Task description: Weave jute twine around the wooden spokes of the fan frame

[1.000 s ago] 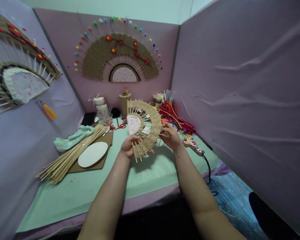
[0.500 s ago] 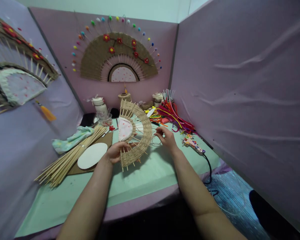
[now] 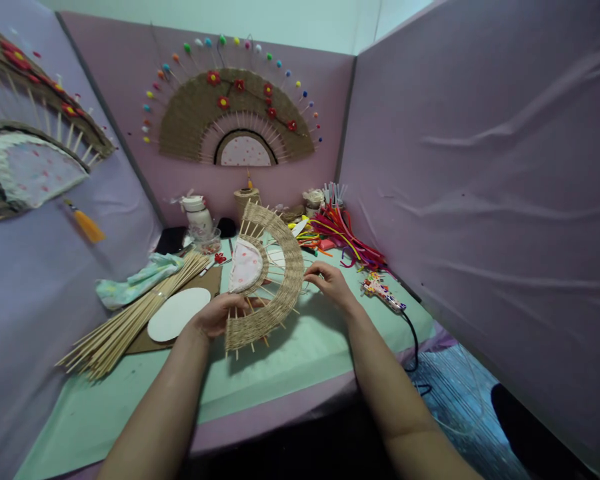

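My left hand (image 3: pixel 216 316) grips a half-round woven fan (image 3: pixel 291 260) near its lower end, above the table. Thin wooden sticks radiate through the fan's twine bands, and a white half-disc with pink spots (image 3: pixel 246 265) sits at its centre. Some of the left fingers are hidden behind the fan. At the fan's outer right edge, my right hand (image 3: pixel 333 287) is closed in a pinch on a thin strand of twine (image 3: pixel 306 287). The strand is faint against the green tablecloth.
On the left lie a bundle of sticks (image 3: pixel 130 320), a white oval (image 3: pixel 179 313) and a patterned cloth (image 3: pixel 140 277). A hot glue gun (image 3: pixel 384 293) rests on the right, its cord trailing off the edge. Pipe cleaners (image 3: pixel 353 240), a twine spool (image 3: pixel 245 200) and a white bottle (image 3: pixel 198 217) stand behind.
The fan has tilted, its lower end swinging left and down with my left hand. My right hand has come slightly closer to the fan's outer edge, and the strand's loops show less.
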Motion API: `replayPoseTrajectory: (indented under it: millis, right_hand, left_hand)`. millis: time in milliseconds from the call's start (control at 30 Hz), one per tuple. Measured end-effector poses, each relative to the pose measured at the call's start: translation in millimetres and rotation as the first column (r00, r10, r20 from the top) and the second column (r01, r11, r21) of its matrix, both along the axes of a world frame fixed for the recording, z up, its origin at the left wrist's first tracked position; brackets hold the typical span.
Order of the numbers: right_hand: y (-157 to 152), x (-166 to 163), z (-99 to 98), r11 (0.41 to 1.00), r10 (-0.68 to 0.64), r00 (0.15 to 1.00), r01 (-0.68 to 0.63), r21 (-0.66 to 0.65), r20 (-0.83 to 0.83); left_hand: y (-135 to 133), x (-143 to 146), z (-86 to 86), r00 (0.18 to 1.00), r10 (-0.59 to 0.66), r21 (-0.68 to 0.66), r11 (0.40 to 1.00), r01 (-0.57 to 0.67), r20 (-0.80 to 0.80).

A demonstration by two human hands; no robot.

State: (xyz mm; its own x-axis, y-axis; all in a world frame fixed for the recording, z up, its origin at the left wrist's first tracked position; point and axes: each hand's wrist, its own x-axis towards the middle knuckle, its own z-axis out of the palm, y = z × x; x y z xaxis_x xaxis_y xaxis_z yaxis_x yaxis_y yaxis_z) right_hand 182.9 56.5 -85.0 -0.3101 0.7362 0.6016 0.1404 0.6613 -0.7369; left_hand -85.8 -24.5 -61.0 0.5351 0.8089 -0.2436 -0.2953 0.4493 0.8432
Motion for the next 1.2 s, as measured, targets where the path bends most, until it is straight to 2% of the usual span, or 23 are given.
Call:
replayPoseTrajectory:
  millis: [100,267,433,533,600,733,833,900,1033,1200]
  right_hand:
    - [-3.5,-0.3,-0.2,0.994,0.076,0.997,-0.075,-0.077,0.009]
    - [-10.6,-4.8,0.9,0.985,0.106,0.994,-0.109,-0.136,-0.026]
    - [-15.4,-9.6,2.0,0.965,0.160,0.986,-0.166,-0.202,-0.045]
    - [-12.3,-11.0,-1.1,0.956,0.175,0.984,-0.179,-0.235,-0.035]
    - [-9.1,-11.8,-3.7,0.963,0.133,0.990,-0.142,-0.228,-0.053]
    - [-5.5,-12.5,-7.0,0.987,-0.069,0.994,0.056,-0.152,-0.083]
    - [-5.3,-11.3,-7.5,0.973,-0.230,0.971,0.226,-0.054,-0.073]
    - [-4.5,-9.3,-7.6,0.957,-0.289,0.955,0.290,0.011,-0.075]
    - [-0.1,-3.3,-7.8,0.938,-0.321,0.945,0.326,0.121,-0.060]
    - [4.0,2.3,-6.9,0.921,-0.319,0.947,0.317,0.226,-0.032]
  left_hand:
    - [-3.4,-4.6,-3.2,0.994,-0.051,-0.040,0.998,0.056,0.101]
    - [-9.7,-3.2,-3.2,0.962,-0.068,-0.054,0.995,0.085,0.263]
    - [-15.1,-0.8,2.0,0.944,-0.036,-0.030,0.998,0.048,0.329]
    - [-17.7,-1.0,1.5,0.934,-0.097,-0.019,0.994,0.110,0.344]
    - [-18.5,-0.3,-0.7,0.929,-0.137,-0.019,0.988,0.153,0.344]
    - [-18.6,3.8,-4.7,0.943,-0.123,-0.031,0.990,0.140,0.308]
    - [-18.8,7.3,-4.4,0.966,-0.066,-0.048,0.996,0.080,0.252]
    - [-19.3,9.0,-2.8,0.978,-0.027,-0.066,0.997,0.042,0.209]
    - [-19.6,11.0,0.7,0.988,0.002,-0.095,0.995,0.013,0.153]
    - [-16.5,10.0,-1.4,0.990,-0.030,-0.091,0.995,0.043,0.140]
